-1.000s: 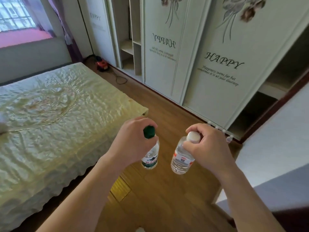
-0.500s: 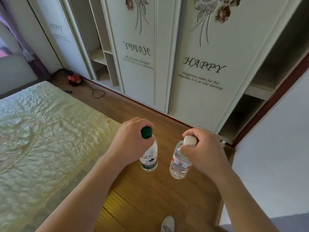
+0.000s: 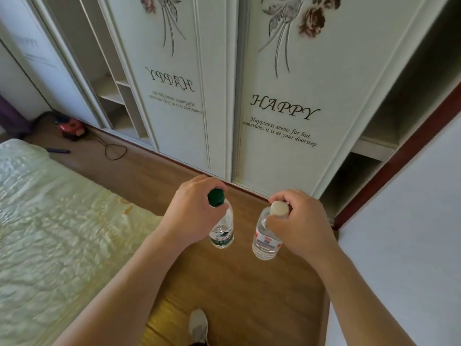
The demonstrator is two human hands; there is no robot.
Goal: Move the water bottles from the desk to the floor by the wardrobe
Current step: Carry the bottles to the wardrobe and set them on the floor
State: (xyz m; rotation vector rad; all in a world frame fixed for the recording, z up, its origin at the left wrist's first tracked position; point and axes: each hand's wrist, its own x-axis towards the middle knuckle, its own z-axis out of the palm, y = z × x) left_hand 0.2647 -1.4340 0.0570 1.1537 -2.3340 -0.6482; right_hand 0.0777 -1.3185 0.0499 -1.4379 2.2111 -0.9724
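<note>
A white wardrobe (image 3: 287,158) fills the far side of the room. Its sliding doors carry printed flowers and the word "HAPPY" with a line of smaller script beneath. Open shelf compartments (image 3: 369,136) show at its right end, and another open section lies between the doors further left. A wooden floor (image 3: 239,283) runs along its foot. A bed (image 3: 55,233) under a pale, crinkled yellow-green cover lies on the left, and a plain white wall (image 3: 404,245) is on the right. Far left on the floor, close to the wardrobe, are a small red object (image 3: 71,126) and a loop of black cord (image 3: 114,151). The toe of a grey shoe (image 3: 198,325) shows at the bottom edge.

Both arms reach forward over the floor in front of the wardrobe doors. The left hand (image 3: 192,211) is curled round the neck of the green-capped bottle (image 3: 222,233). Its fingers wrap just under the dark green cap, and the clear body with its green label hangs below. The right hand (image 3: 299,226) grips the white-capped bottle (image 3: 265,243) the same way. Its fingers and thumb close round the neck below the white cap, and the body with its red and white label hangs down.

Both bottles are roughly upright and carried off the floor, side by side but apart, between the bed and the wall. The two hands do not touch each other.
</note>
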